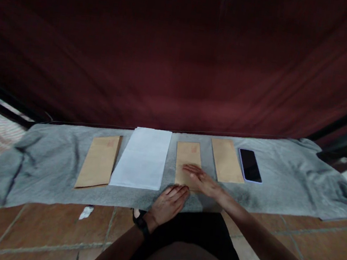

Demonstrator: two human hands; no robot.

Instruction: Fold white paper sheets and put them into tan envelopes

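Note:
A brown paper envelope (pixel 188 153) with a small reddish print lies straight in front of me on a grey cloth. My right hand (pixel 201 180) rests across it with the fingers stretched out, palm down, holding nothing. At the envelope's lower left corner is my left hand (pixel 169 201), its fingers laid flat and close together near the cloth's front edge. A dark band circles the left wrist. To the right lies a second brown envelope (pixel 227 159), its face plain. The lower part of the middle envelope is partly covered by my hands.
Left of my hands lies a stack of white paper (pixel 143 158), and beyond it a pile of brown envelopes (pixel 99 160). A phone (pixel 250 165) in a lilac case sits at the right. The grey cloth (pixel 289 182) covers a narrow bench before a dark red curtain (pixel 183 62).

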